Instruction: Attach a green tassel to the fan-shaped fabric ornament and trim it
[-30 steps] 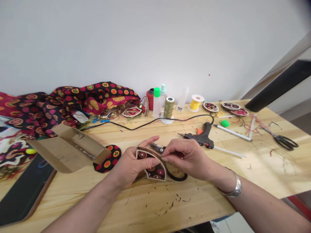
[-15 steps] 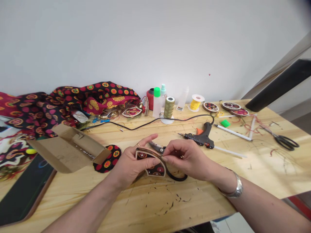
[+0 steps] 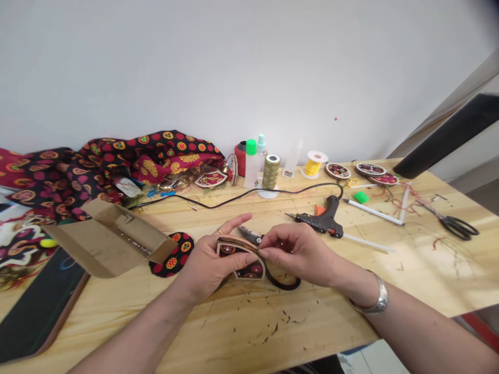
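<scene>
My left hand [image 3: 212, 262] grips a fan-shaped fabric-covered ornament [image 3: 249, 271] between thumb and fingers, its index finger stretched out. The ornament has a pale wooden rim and a dark, dotted print with small shiny beads. At the ornament's right upper edge, my right hand [image 3: 298, 254] is closed in a pinch; what its fingertips hold is too small to make out. Behind the ornament lie scissors [image 3: 286, 285] with black handles, partly covered by my hands. A round patterned fabric piece [image 3: 177, 254] rests beside my left hand.
An open cardboard box [image 3: 113, 249] and a phone [image 3: 37, 306] lie at left, below bunched patterned cloth [image 3: 156, 150]. A black glue gun [image 3: 322, 221] with a cable [image 3: 218, 203] lies behind my right hand. Thread spools [image 3: 272, 174], bottles [image 3: 251, 166] and black-handled scissors [image 3: 460, 227] stand or lie farther off.
The ornament tilts slightly, so its lower edge sits a little higher. Both hands keep nearly the same place and hold.
</scene>
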`<action>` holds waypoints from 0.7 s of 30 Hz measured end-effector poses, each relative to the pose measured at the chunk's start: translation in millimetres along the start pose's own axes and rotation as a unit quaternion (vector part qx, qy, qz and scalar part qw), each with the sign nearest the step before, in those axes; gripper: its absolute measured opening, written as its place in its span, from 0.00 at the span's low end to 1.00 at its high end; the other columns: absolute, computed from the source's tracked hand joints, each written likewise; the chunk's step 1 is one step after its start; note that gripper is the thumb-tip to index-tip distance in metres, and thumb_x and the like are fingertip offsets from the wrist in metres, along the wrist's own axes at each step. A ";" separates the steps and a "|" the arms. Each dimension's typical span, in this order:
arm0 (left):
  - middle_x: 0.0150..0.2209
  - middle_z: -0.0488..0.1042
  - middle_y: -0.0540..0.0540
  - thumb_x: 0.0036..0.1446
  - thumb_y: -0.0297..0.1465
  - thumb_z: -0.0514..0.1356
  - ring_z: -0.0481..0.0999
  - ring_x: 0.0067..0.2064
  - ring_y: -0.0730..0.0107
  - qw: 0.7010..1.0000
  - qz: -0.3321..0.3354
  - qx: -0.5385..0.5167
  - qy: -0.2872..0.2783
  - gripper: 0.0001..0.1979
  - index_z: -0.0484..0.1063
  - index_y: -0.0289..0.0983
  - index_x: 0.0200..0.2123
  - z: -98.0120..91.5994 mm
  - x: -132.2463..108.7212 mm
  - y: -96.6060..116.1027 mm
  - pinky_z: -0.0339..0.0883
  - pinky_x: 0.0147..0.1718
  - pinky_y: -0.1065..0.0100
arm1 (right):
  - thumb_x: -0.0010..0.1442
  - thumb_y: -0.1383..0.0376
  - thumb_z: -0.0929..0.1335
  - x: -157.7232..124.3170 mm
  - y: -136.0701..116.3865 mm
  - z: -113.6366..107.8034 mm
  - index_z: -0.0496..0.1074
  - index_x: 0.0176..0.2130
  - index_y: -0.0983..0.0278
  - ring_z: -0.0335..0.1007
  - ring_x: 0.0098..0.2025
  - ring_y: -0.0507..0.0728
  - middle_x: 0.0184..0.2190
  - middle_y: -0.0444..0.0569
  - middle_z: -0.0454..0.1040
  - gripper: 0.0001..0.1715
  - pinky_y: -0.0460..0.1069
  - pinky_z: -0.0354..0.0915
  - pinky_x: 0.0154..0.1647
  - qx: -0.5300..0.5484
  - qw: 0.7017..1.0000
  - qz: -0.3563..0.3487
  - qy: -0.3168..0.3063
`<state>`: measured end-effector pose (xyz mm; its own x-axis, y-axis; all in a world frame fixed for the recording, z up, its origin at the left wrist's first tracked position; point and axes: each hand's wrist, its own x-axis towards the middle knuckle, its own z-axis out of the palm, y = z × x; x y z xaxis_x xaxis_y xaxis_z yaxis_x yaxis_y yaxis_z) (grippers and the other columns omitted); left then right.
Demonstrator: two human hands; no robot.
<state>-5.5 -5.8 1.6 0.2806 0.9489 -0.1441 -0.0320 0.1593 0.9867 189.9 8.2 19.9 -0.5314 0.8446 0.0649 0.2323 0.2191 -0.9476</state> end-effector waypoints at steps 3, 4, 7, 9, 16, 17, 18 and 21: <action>0.62 0.61 0.43 0.44 0.29 0.68 0.72 0.51 0.52 1.000 -0.005 0.002 0.001 0.04 0.80 0.37 0.28 0.3 0.5 0.5 0.70 0.41 0.65 | 0.55 0.69 0.67 0.4 1.2 0.1 0.73 0.30 0.69 0.61 0.23 0.46 0.22 0.43 0.71 0.05 0.41 0.58 0.22 0.004 1.000 0.001 0.000; 0.62 0.61 0.43 0.44 0.29 0.68 0.72 0.51 0.52 1.000 -0.005 0.002 0.002 0.04 0.80 0.37 0.28 0.4 0.6 0.8 0.70 0.40 0.65 | 0.55 0.69 0.67 0.6 1.4 0.3 0.73 0.30 0.69 0.61 0.23 0.46 0.22 0.43 0.72 0.05 0.41 0.58 0.22 0.008 1.000 0.003 0.003; 0.62 0.61 0.44 0.45 0.28 0.68 0.70 0.54 0.52 1.000 0.005 0.005 0.003 0.03 0.80 0.37 0.28 0.5 0.2 1.7 0.70 0.42 0.65 | 0.54 0.68 0.67 1.1 1.6 1.1 0.73 0.30 0.69 0.61 0.22 0.46 0.23 0.44 0.72 0.05 0.42 0.59 0.22 0.020 1.000 0.013 0.005; 0.62 0.61 0.45 0.45 0.28 0.67 0.68 0.55 0.52 1.000 0.009 0.008 0.001 0.03 0.80 0.38 0.28 0.5 -0.2 2.0 0.69 0.43 0.66 | 0.55 0.68 0.67 1.2 1.5 1.9 0.73 0.30 0.69 0.62 0.23 0.47 0.23 0.45 0.72 0.05 0.42 0.59 0.22 0.028 0.999 0.018 0.003; 0.61 0.61 0.45 0.45 0.28 0.67 0.66 0.57 0.50 1.000 0.005 -0.004 0.003 0.02 0.80 0.37 0.27 1.4 -0.2 1.8 0.70 0.42 0.66 | 0.55 0.69 0.67 0.3 1.6 2.1 0.73 0.30 0.69 0.62 0.23 0.47 0.23 0.45 0.72 0.05 0.42 0.58 0.23 0.028 1.000 0.014 0.002; 0.61 0.62 0.45 0.45 0.28 0.67 0.65 0.57 0.50 1.000 0.005 -0.006 0.002 0.03 0.80 0.37 0.27 1.6 -0.2 2.0 0.70 0.42 0.66 | 0.55 0.69 0.67 0.1 1.1 1.3 0.72 0.30 0.70 0.61 0.23 0.46 0.23 0.44 0.71 0.05 0.42 0.58 0.23 0.028 1.000 0.013 0.000; 0.61 0.62 0.45 0.45 0.27 0.67 0.64 0.58 0.50 1.000 0.007 -0.008 0.001 0.03 0.80 0.38 0.27 1.8 -0.2 2.2 0.69 0.43 0.65 | 0.55 0.69 0.67 -0.2 0.5 0.3 0.72 0.31 0.70 0.60 0.23 0.46 0.23 0.44 0.70 0.05 0.42 0.57 0.23 0.029 0.999 0.013 -0.005; 0.61 0.63 0.45 0.46 0.27 0.67 0.61 0.60 0.52 1.000 0.010 -0.007 -0.002 0.03 0.80 0.38 0.28 2.0 -0.4 2.8 0.68 0.46 0.65 | 0.57 0.66 0.66 -1.1 -1.3 -3.0 0.72 0.31 0.69 0.56 0.22 0.46 0.22 0.42 0.67 0.08 0.42 0.55 0.21 0.036 0.999 0.014 -0.027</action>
<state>-3.8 -6.2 4.5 0.2835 0.9508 -0.1246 -0.0504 0.1446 0.9882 192.7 8.4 22.0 -0.5698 0.8215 0.0225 0.1904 0.1585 -0.9688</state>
